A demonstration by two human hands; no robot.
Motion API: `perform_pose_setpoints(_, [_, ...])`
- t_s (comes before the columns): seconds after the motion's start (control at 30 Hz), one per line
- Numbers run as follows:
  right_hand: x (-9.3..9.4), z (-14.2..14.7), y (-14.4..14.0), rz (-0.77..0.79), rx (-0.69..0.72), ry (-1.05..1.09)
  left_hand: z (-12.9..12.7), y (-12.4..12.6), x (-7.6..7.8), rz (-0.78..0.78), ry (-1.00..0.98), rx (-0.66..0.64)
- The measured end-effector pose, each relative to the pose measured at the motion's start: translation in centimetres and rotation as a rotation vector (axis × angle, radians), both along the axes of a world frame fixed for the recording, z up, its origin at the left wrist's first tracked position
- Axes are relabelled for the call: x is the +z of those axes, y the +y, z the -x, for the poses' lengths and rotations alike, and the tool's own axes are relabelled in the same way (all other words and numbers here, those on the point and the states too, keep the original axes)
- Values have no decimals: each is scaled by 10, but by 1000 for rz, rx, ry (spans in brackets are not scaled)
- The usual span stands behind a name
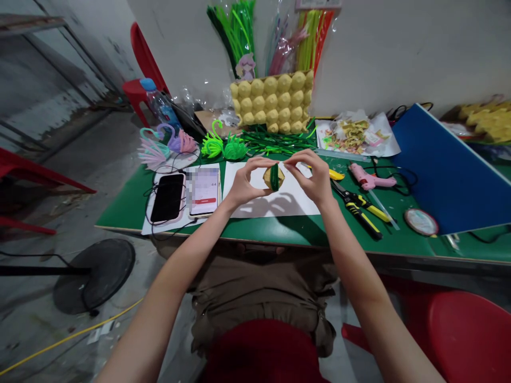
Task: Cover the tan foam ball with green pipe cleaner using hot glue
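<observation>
A: What do the two hands hold?

B: Both hands hold one small piece point(274, 177) together. It is yellow, with a dark green band around its middle. The left hand point(244, 183) pinches its left side with thumb and fingers. The right hand point(312, 178) pinches the right side in the same way.

A: Where is the piece?

B: It is lifted above a white sheet point(275, 205) that lies on the green table point(131, 205). The hands make a shadow on the sheet. I cannot tell if the piece touches the sheet, but it looks raised.

A: What lies to the left?

B: Two phones are just beside the sheet, a black phone point(168, 197) and a lit phone point(204, 190). Cables run around them. Behind them stand pink shapes point(167, 144) and bright green shapes point(222, 146), all made of fuzzy wire. A water bottle point(160, 103) stands further back.

A: And to the right?

B: Cutters point(361, 207) with yellow and black handles lie near the right hand. A pink glue gun point(369, 180) is behind them, and a round tin point(420, 221) is further right. A blue board point(447, 170) leans there too.

A: What is at the wall?

B: A yellow block point(273, 102) of many round pieces stands there, with loose green stems point(279, 142) in front. Bags of green wire point(235, 32) lean on the wall above it.
</observation>
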State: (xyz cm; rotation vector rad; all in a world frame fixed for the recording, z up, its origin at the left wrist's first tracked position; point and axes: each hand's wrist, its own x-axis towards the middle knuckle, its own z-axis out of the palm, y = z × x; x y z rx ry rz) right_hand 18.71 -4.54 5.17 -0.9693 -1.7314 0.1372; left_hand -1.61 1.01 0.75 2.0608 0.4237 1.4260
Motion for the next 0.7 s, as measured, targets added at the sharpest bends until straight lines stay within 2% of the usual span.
perform_pose_setpoints(0.23, [12,1,-13,8,-56,-256,0,-2,0,-71,60,43])
perform_pose_setpoints(0.4, [11,2,-11,1,-85,-275,1,-4,1,-108,53,28])
perform_pose_setpoints(0.7, [6,7,-19,-32,-162,-284,1,-3,-2,-96,64,73])
